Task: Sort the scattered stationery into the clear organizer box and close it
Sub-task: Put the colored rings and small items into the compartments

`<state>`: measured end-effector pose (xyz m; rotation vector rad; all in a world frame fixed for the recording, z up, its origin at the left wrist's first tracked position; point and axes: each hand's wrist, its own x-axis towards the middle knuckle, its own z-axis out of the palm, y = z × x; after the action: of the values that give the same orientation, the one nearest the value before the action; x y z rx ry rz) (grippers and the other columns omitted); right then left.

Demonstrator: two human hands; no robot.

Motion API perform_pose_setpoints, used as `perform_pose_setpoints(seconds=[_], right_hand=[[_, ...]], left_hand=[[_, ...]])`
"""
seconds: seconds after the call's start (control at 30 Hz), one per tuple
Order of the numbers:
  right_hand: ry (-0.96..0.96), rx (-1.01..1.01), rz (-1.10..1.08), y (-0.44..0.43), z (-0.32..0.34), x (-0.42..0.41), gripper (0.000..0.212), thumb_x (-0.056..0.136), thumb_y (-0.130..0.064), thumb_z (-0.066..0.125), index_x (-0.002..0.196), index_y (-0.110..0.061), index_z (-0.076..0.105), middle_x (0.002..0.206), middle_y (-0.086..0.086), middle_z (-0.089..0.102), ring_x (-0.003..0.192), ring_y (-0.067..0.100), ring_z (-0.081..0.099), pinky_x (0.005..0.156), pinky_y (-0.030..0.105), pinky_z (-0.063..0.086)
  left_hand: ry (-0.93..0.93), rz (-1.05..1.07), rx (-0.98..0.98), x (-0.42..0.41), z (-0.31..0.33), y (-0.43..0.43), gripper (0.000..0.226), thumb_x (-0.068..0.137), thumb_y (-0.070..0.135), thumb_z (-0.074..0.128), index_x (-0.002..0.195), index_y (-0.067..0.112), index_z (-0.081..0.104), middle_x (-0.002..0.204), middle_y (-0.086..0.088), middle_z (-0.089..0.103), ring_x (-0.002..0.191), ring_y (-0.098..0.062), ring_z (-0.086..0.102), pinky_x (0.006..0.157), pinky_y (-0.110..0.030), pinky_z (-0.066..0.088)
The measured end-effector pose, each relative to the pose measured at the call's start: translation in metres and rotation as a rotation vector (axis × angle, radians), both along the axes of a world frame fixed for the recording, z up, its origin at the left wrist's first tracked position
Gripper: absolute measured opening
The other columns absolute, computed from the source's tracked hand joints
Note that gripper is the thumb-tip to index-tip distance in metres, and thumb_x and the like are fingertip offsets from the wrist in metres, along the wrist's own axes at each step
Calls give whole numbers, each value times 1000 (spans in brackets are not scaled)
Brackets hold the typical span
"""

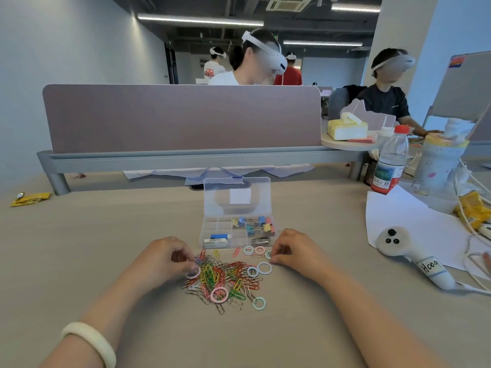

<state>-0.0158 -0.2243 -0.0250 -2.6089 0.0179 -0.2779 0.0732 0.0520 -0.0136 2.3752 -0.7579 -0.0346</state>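
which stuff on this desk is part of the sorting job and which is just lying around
Job: organizer box, lid open; paper clips; rings; binder clips and eraser already inside.

Lying about: water bottle, white controller, paper sheet, yellow wrapper, tissue box.

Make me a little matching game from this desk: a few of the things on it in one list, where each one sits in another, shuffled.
Things:
1. binder clips
2. eraser
3. paper clips
4. water bottle

Places:
A. loose heap on the table between the hands
B. far right of the table, standing upright
C. front left compartment of the organizer box
D. back right compartment of the organizer box

Pairs: 1-D, 2-C, 3-A, 4-B
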Motion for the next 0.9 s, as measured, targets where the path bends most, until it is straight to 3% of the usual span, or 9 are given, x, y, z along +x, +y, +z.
perform_pose_setpoints(seconds=[0.13, 0.3, 0.4, 0.57, 0.73, 0.9], right_hand=[[12, -51, 16, 1, -1, 2, 8, 77, -22, 69, 81, -15, 67, 88, -5, 50, 83, 10, 48, 81, 27, 44], [-11, -15, 28, 4, -3, 4, 7, 81, -21, 65, 82, -15, 66, 78, -16, 47, 81, 8, 47, 75, 21, 41], [-65, 74, -15, 5, -3, 4, 6, 82, -19, 64, 81, -15, 68, 79, -12, 53, 80, 9, 51, 68, 13, 37], [-54, 39, -90, 2, -3, 3, 10, 83, -22, 62, 82, -16, 70, 86, -6, 57, 79, 12, 52, 73, 26, 43], [6, -27, -151, -10, 3, 2, 9, 81, -24, 63, 80, -19, 71, 88, -5, 58, 78, 11, 50, 74, 30, 43], [43, -53, -177, -14, 1, 2, 9, 81, -22, 63, 83, -21, 72, 87, -4, 57, 81, 11, 50, 73, 28, 42]], left_hand=[[44, -79, 190, -4, 1, -3, 17, 64, 30, 80, 66, 33, 63, 82, 6, 58, 73, -6, 54, 68, -22, 43], [12, -98, 208, -4, -1, -8, 20, 69, 27, 76, 63, 37, 58, 82, 9, 56, 70, -4, 51, 65, -20, 41], [8, -106, 179, -6, -3, -9, 21, 71, 27, 74, 61, 38, 59, 79, 8, 56, 69, -6, 51, 67, -23, 43], [-46, -58, 44, -10, -1, -12, 21, 72, 26, 73, 60, 38, 61, 75, 7, 57, 68, -8, 52, 67, -28, 43], [-85, -35, -74, -17, 1, -18, 20, 74, 20, 71, 62, 33, 62, 75, 8, 58, 68, -10, 53, 64, -23, 41], [-94, -38, -111, -18, -1, -19, 18, 74, 19, 71, 62, 31, 63, 75, 7, 58, 73, -11, 52, 72, -33, 46]])
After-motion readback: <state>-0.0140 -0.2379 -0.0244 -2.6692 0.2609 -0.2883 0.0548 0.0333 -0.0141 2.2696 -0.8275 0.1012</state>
